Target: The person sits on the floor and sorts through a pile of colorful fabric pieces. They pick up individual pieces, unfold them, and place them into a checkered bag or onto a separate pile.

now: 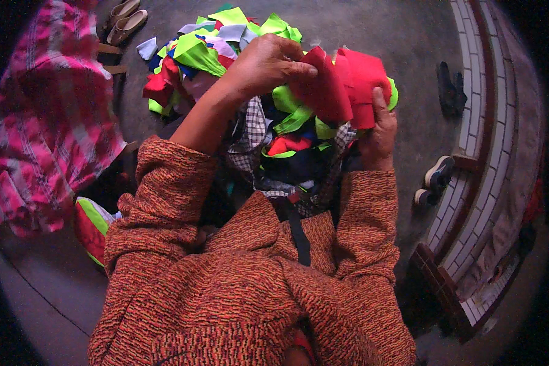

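Observation:
Red fabric pieces (366, 85) are gripped in my right hand (381, 131), its thumb pressed on their front. A bit of lime-green cloth shows at their right edge. My left hand (274, 61) pinches another red fabric piece (320, 85) just left of them, and it overlaps the right hand's pieces. Under and beyond my hands spreads a heap of fabric scraps (201, 52) in lime green, red, blue, white and grey. Closer to me, a checked cloth (250, 131) lies around more lime-green and red scraps. The fingers of my right hand are mostly hidden behind the cloth.
At the left hangs a pink plaid cloth (49, 116) over wooden legs. Beige shoes (128, 25) stand at the upper left. Dark shoes (439, 172) and a black pair (450, 88) lie along a white-tiled step (470, 122) at the right. A red and lime-green bundle (91, 229) sits by my left elbow.

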A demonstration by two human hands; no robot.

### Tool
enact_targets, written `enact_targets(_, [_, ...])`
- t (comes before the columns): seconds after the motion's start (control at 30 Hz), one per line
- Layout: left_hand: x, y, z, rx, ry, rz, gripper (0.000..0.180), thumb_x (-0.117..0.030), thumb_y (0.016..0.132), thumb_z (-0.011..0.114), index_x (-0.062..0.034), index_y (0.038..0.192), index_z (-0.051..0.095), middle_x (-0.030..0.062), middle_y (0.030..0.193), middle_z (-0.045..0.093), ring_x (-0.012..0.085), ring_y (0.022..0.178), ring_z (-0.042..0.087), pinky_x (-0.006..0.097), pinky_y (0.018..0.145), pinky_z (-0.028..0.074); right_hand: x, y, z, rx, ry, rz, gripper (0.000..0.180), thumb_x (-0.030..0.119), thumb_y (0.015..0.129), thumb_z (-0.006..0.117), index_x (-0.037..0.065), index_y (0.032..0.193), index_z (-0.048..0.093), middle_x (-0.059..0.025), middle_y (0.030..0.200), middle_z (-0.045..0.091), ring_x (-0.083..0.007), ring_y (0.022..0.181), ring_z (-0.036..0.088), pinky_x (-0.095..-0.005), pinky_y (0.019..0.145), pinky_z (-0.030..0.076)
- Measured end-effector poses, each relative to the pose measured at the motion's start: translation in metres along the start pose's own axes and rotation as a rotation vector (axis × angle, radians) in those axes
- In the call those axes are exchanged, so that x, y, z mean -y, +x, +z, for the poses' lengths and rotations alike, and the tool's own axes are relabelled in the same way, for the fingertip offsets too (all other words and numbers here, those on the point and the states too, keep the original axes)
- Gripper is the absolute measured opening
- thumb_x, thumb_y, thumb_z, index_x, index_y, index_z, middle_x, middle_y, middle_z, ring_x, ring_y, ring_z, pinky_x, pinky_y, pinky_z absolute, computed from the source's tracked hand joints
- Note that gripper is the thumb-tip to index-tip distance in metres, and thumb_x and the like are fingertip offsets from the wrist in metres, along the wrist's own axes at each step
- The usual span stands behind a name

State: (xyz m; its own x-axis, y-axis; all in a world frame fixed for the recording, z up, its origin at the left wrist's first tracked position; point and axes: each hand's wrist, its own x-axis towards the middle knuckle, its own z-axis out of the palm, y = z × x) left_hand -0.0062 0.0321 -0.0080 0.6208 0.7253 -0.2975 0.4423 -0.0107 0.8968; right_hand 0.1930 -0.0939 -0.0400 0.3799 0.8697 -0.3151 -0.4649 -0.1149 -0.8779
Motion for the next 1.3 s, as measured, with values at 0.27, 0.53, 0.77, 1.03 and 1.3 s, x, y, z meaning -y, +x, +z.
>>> enact_targets(0.27, [0.013,0.004,-0.006,-0.11,-0.03,0.056,0.024,-0.021,0.079,0.07,0.0009,0.079,0.061,0.0019,0.071,0.059,0.0097,0.062,0.054,0.025,0.054,0.043,0.023,-0.007,0.012,-0.063,0.375,0.014,0.05,0.035,0.093,0.043,-0.001,0.127,0.043,-0.0158,0.126,0.051,-0.0272,0.115,0.05,-0.0409,0.1,0.037])
enact_targets(0.53, [0.001,-0.002,-0.019,-0.067,-0.056,0.016,0.023,-0.023,0.085,0.061,-0.0006,0.088,0.06,0.0024,0.076,0.061,0.0113,0.073,0.058,0.026,0.067,0.047,0.024,-0.003,0.004,-0.145,0.409,-0.042,0.049,0.035,0.092,0.042,-0.001,0.126,0.044,-0.0152,0.124,0.052,-0.0268,0.113,0.051,-0.0398,0.099,0.037])
enact_targets(0.77, [0.002,-0.002,-0.019,-0.024,-0.75,0.086,0.032,-0.025,0.092,0.052,-0.0035,0.116,0.052,0.0052,0.103,0.062,0.0149,0.087,0.062,0.029,0.078,0.05,0.023,-0.002,0.009,-0.117,0.373,0.003,0.048,0.034,0.091,0.045,-0.001,0.124,0.046,-0.0142,0.121,0.054,-0.0263,0.111,0.052,-0.0394,0.098,0.038])
enact_targets(1.03, [0.011,0.003,-0.03,0.024,-0.997,0.078,0.032,-0.023,0.092,0.051,-0.0039,0.117,0.051,0.0067,0.102,0.062,0.0151,0.085,0.063,0.03,0.071,0.054,0.011,0.0,-0.002,-0.104,0.248,-0.062,0.048,0.033,0.089,0.047,-0.001,0.123,0.047,-0.0148,0.12,0.055,-0.026,0.109,0.054,-0.0396,0.097,0.039])
enact_targets(1.3, [0.007,0.003,-0.009,0.009,-1.026,-0.066,0.024,-0.02,0.091,0.052,-0.0012,0.105,0.052,0.0078,0.1,0.059,0.0183,0.09,0.061,0.037,0.077,0.055,0.004,-0.002,0.006,-0.165,-0.261,-0.311,0.035,0.015,0.084,0.059,-0.001,0.115,0.053,-0.0096,0.112,0.058,-0.0182,0.098,0.057,-0.0325,0.086,0.047])
